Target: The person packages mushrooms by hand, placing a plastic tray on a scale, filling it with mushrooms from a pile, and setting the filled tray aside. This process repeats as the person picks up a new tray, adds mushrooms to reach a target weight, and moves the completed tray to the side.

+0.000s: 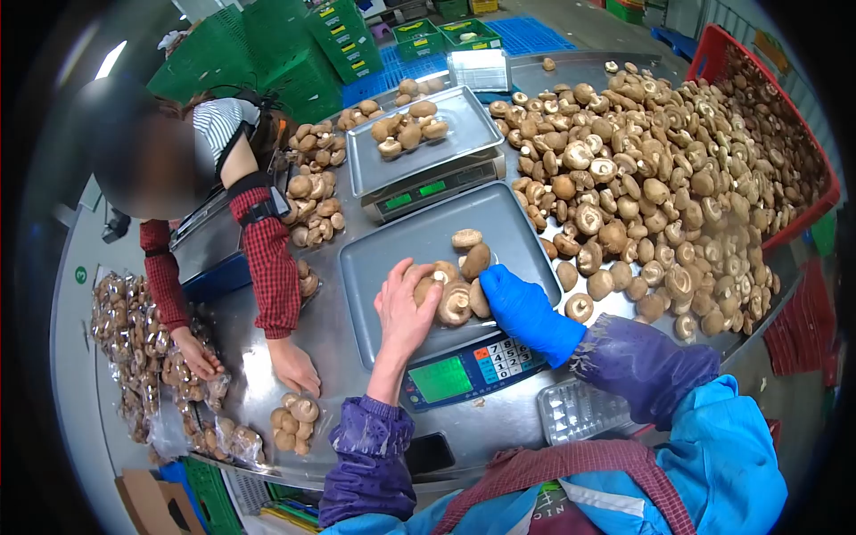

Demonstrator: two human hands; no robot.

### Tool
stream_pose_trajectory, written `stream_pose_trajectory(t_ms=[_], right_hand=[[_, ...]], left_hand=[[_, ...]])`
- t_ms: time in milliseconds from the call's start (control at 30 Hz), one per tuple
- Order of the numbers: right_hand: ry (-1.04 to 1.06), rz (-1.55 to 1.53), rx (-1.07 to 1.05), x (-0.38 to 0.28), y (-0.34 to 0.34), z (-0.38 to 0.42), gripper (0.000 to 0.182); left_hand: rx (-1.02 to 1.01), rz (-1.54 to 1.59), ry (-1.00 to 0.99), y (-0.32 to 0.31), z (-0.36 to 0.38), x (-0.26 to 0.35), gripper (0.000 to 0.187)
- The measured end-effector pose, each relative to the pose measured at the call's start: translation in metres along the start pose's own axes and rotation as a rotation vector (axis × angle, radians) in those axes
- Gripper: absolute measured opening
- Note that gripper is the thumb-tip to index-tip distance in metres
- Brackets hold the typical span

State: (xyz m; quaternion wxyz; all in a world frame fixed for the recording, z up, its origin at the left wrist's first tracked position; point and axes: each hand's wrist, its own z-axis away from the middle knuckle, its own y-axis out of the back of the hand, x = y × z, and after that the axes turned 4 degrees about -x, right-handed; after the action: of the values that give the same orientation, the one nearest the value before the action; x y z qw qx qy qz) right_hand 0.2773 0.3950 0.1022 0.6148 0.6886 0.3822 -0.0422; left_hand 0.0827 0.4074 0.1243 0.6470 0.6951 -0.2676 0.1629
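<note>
My bare left hand (407, 308) curls around the left side of a small group of brown shiitake mushrooms (455, 304). They sit on the grey tray (383, 245) of a digital scale with a lit green display (441, 381). From the right, my right hand (524, 314) in a blue glove closes against the same group, its fingertips partly hidden behind the mushrooms. Just beyond my hands, two more mushrooms (475, 259) lie on the tray, one with its pale underside up.
A second scale (428, 147) with mushrooms stands behind. Loose mushrooms (660, 187) spill from a red crate (807, 214) at right. Opposite, a co-worker's hand (294, 366) rests near a mushroom pile (293, 423); bagged mushrooms (134, 348) lie left. A clear plastic tray (580, 412) is near me.
</note>
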Motion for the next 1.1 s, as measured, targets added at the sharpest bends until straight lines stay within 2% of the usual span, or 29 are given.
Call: stream_pose_trajectory(t_ms=[133, 200, 333, 400, 433, 500, 533, 567, 667, 700, 767, 800, 833, 933, 1000, 1033, 1100], right_hand=[[-0.094, -0.152, 0.04, 0.006, 0.031, -0.007, 0.016], [-0.17, -0.221, 0.055, 0.014, 0.049, -0.017, 0.019], [-0.072, -0.295, 0.119, 0.037, 0.047, -0.055, 0.029], [0.043, -0.086, 0.088, 0.036, 0.039, -0.072, 0.04], [0.045, -0.09, 0.09, 0.036, 0.032, -0.078, 0.04], [-0.024, -0.168, -0.109, 0.034, 0.018, -0.09, 0.046], [-0.019, -0.045, -0.187, 0.036, 0.016, -0.095, 0.05], [-0.014, -0.044, -0.186, 0.038, 0.014, -0.097, 0.05], [-0.195, -0.544, -0.041, 0.023, 0.024, -0.092, 0.051], [-0.193, -0.538, -0.047, 0.019, 0.026, -0.086, 0.051], [0.076, -0.479, 0.004, 0.014, 0.028, -0.07, 0.046], [0.205, -0.28, -0.112, 0.007, 0.031, -0.061, 0.043], [0.392, -0.257, -0.094, 0.01, 0.018, -0.057, 0.039], [0.371, -0.225, -0.116, 0.013, 0.015, -0.052, 0.037], [0.333, -0.033, -0.103, 0.016, 0.018, -0.051, 0.036], [0.331, -0.035, -0.102, 0.011, 0.016, -0.051, 0.036], [0.327, 0.063, 0.017, -0.002, 0.01, -0.047, 0.035]], left_hand=[[-0.027, 0.041, -0.018, 0.005, -0.002, -0.005, 0.042], [-0.052, 0.185, -0.021, 0.009, -0.002, -0.005, 0.048], [0.094, 0.049, -0.07, 0.013, 0.007, -0.002, 0.051], [0.16, -0.007, -0.133, 0.012, 0.014, 0.006, 0.051], [0.16, -0.011, -0.133, 0.009, 0.018, 0.007, 0.051], [0.126, -0.125, -0.15, 0.005, 0.022, 0.009, 0.051], [0.09, -0.111, -0.12, 0.005, 0.023, 0.009, 0.05], [0.095, -0.114, -0.12, 0.004, 0.024, 0.008, 0.05], [0.101, -0.004, -0.097, 0.0, 0.025, 0.002, 0.049], [0.105, 0.002, -0.093, -0.001, 0.025, 0.001, 0.049], [0.124, 0.013, -0.104, -0.003, 0.024, 0.001, 0.048], [0.127, 0.021, -0.095, -0.005, 0.024, 0.001, 0.048], [0.13, 0.029, -0.11, -0.006, 0.025, 0.0, 0.048], [0.139, 0.025, -0.137, -0.004, 0.024, 0.0, 0.046], [0.146, 0.013, -0.15, -0.003, 0.024, -0.001, 0.045], [0.145, 0.012, -0.164, -0.004, 0.024, -0.002, 0.044], [0.142, 0.011, -0.179, -0.005, 0.025, -0.003, 0.043]])
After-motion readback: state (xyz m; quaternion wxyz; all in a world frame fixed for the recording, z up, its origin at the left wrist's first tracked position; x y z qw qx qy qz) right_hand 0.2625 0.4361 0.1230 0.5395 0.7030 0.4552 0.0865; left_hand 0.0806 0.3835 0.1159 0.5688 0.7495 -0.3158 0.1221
